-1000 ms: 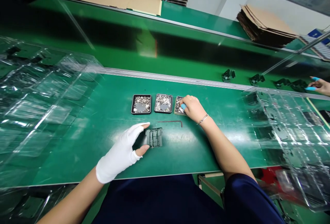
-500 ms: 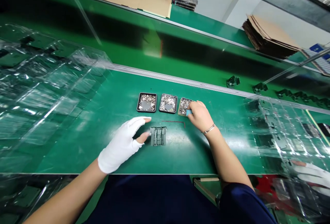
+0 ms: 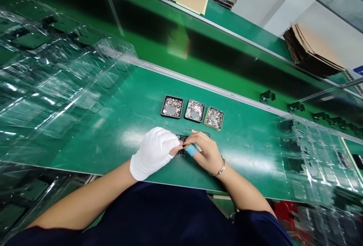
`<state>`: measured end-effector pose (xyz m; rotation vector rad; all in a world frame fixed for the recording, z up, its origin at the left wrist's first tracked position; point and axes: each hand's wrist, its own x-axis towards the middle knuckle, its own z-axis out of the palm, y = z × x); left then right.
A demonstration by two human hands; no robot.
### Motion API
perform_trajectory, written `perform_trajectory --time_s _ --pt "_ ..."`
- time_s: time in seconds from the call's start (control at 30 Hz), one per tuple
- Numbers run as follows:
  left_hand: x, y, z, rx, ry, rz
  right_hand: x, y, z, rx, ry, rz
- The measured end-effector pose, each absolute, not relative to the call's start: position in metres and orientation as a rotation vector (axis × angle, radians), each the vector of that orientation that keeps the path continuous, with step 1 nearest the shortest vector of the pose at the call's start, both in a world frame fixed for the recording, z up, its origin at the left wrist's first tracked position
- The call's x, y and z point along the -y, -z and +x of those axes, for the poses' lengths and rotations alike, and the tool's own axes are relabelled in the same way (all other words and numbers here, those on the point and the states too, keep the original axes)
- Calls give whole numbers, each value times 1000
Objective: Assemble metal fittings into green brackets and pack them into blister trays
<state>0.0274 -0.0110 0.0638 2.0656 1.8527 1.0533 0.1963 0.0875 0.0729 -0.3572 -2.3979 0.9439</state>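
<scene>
The dark slotted part (image 3: 180, 153) lies on the green tabletop (image 3: 113, 125), mostly covered by the white-gloved left hand (image 3: 155, 151) and the bare right hand (image 3: 206, 152). The fingertips of both hands are brought close together over it; whether anything is grasped or released by either cannot be told, the detail being too small. The hex key (image 3: 209, 134) is partly hidden by the right hand's fingers. Beyond, three trays (image 3: 172, 107) of small metal pieces (image 3: 214, 117) are seen uncovered, the pieces' shapes too fine to be made out.
</scene>
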Motion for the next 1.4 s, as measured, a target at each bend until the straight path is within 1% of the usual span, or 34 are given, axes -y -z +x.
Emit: perform_trajectory --time_s 0.1,0.23,0.53,0.77,0.97,1.07,1.17,1.23,1.3,1.4 --pt "7 -56 24 -1806 -1136 1726 -95 -66 194 2369 -912 -482" --pt "-1 -46 24 -1616 -1029 1497 -96 -52 189 2448 -822 -537" --pt "-1 -44 30 -1593 -1039 1410 -90 -41 187 2505 -775 -540" --pt "0 -44 31 -1598 -1032 1385 -90 -39 188 2426 -922 -547" --pt "-2 -45 32 -1605 -1041 1372 -86 -38 186 2372 -902 -546" --pt "-4 -45 33 -1615 -1044 1295 -87 -36 186 2294 -1060 -584" --pt "-5 -44 35 -1615 -1062 1202 -90 -32 186 2117 -1424 -661" --pt "-5 -44 37 -1632 -1065 1189 -90 -29 187 2017 -1607 -683" --pt "-4 -43 40 -1719 -1037 1269 -89 -27 187 1998 -1646 -676" --pt "-4 -43 44 -1935 -980 1538 -86 -26 186 2066 -1543 -668"
